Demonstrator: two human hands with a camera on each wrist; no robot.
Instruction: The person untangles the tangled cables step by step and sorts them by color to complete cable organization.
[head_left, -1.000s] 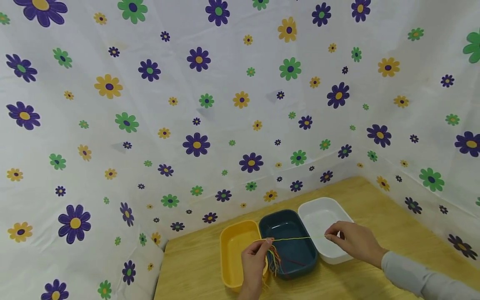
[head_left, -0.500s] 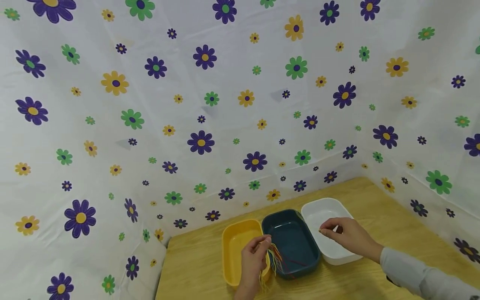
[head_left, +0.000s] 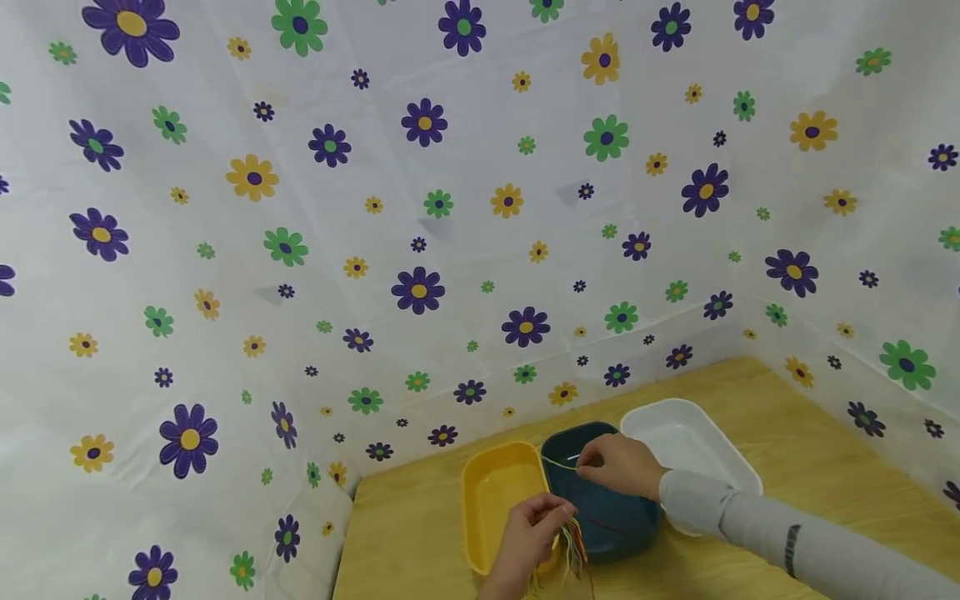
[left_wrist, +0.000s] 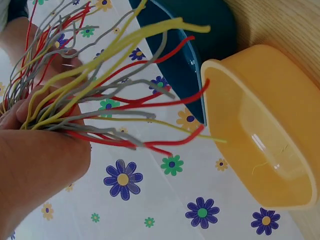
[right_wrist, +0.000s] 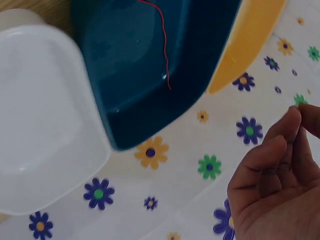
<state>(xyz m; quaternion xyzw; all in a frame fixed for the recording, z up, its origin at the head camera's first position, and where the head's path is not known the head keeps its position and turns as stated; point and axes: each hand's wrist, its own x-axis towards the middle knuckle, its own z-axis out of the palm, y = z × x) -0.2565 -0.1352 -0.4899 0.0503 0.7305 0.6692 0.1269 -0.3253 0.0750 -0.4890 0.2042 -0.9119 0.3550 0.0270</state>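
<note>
My left hand (head_left: pixel 531 533) grips a bundle of thin strands (left_wrist: pixel 115 102) in red, yellow and grey, their loose ends fanning out in the left wrist view. Between thumb and fingertips, my right hand (head_left: pixel 624 467) pinches one yellow strand (head_left: pixel 558 463), which trails to the left over the dark blue tray (right_wrist: pixel 112 117). A single red strand (right_wrist: pixel 165 37) lies inside that tray. To its left stands the yellow tray (head_left: pixel 471 517), with a thin yellow strand (left_wrist: pixel 260 167) on its bottom. My left hand is near this tray's front right corner.
A white tray (head_left: pixel 697 433) stands right of the blue one, partly behind my right sleeve (head_left: pixel 757 508). All three trays sit side by side on a wooden table (head_left: pixel 405 533). Flower-patterned white sheeting (head_left: pixel 465 333) rises behind and at both sides.
A yellow strand was stretched between both hands a second ago. My right hand has since moved left from the white tray to above the blue one, carrying a yellow strand.
</note>
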